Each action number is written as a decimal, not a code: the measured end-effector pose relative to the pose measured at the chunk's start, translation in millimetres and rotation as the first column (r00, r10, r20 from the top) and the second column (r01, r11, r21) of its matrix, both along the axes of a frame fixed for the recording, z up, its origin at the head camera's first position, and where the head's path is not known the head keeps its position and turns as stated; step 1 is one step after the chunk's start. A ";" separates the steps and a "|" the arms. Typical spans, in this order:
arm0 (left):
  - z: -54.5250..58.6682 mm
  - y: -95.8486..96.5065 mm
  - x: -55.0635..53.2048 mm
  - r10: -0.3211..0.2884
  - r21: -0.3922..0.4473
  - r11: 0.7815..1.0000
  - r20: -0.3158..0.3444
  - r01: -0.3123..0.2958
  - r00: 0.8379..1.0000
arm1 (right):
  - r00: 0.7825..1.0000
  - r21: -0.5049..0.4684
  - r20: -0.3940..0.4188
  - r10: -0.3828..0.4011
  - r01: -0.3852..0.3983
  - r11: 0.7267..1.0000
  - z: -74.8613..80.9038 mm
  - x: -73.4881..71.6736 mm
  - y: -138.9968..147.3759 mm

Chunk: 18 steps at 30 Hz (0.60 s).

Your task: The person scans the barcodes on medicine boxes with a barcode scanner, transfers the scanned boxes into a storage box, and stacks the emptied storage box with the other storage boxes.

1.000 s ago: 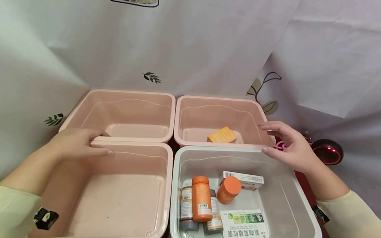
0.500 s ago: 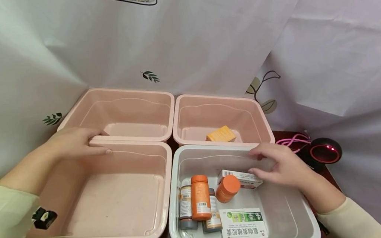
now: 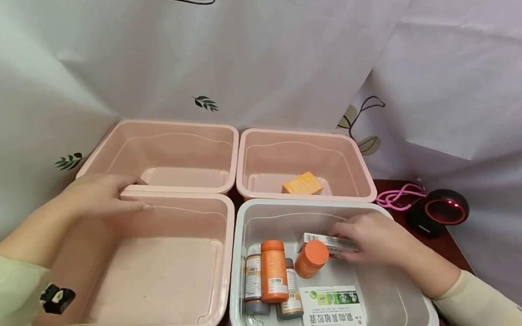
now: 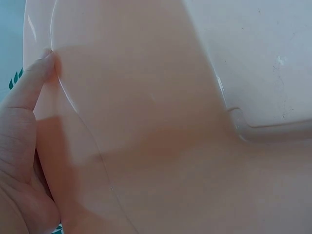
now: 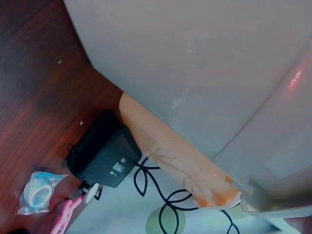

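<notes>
In the head view my left hand (image 3: 100, 195) grips the adjoining rims of the front-left pink bin (image 3: 159, 278) and the back-left pink bin (image 3: 182, 151). The left wrist view has its thumb (image 4: 30, 87) against the front bin's inner wall. My right hand (image 3: 373, 238) reaches into the grey bin (image 3: 386, 286), its fingers and thumb pinching the right end of a narrow white box (image 3: 313, 237). Close by stands a short orange bottle (image 3: 312, 259). Left of that, a tall orange bottle (image 3: 273, 274) lies over two grey-capped bottles (image 3: 253, 284). A white-and-green medicine box (image 3: 332, 308) lies flat in front.
A yellow box (image 3: 302, 184) lies in the back-right pink bin (image 3: 306, 152). Right of the bins are a pink cable (image 3: 399, 196) and a round black device (image 3: 437, 213). The right wrist view also has a wrapped tape roll (image 5: 40, 194) on the dark table (image 5: 39, 97).
My right hand has moved from above the right bins' shared edge down and left into the grey bin, onto the narrow white box. The left hand keeps its place on the rims.
</notes>
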<state>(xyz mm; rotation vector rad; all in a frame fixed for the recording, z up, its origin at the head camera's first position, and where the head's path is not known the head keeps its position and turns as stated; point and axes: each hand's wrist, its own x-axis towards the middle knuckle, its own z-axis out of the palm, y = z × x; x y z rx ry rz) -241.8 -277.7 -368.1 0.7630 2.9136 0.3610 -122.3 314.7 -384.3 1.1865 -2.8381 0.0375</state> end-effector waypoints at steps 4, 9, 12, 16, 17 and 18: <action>1.2 0.8 -0.2 -0.011 0.009 1.000 -0.011 0.011 1.000 | 0.999 0.089 0.007 -0.046 0.046 0.995 0.9 0.5 -2.4; 2.0 4.3 0.6 -0.008 0.012 1.000 -0.008 0.008 1.000 | 0.999 0.160 -0.008 -0.046 0.047 0.986 3.1 0.9 -2.3; 3.3 5.3 0.5 -0.002 0.010 1.000 -0.008 0.002 1.000 | 0.999 0.190 -0.006 -0.040 0.041 0.981 2.0 1.4 -2.0; 3.1 3.4 0.6 -0.013 0.012 1.000 -0.005 0.013 1.000 | 0.999 0.217 -0.022 -0.036 0.040 0.975 -1.7 2.7 -2.3; 3.1 2.5 1.1 -0.011 0.013 1.000 -0.006 0.011 1.000 | 0.999 0.220 -0.027 -0.037 0.042 0.975 -2.5 2.7 -2.7; 2.9 1.2 1.4 -0.011 0.012 1.000 -0.006 0.011 1.000 | 0.999 0.221 -0.031 -0.040 0.046 0.974 -2.9 2.3 -3.1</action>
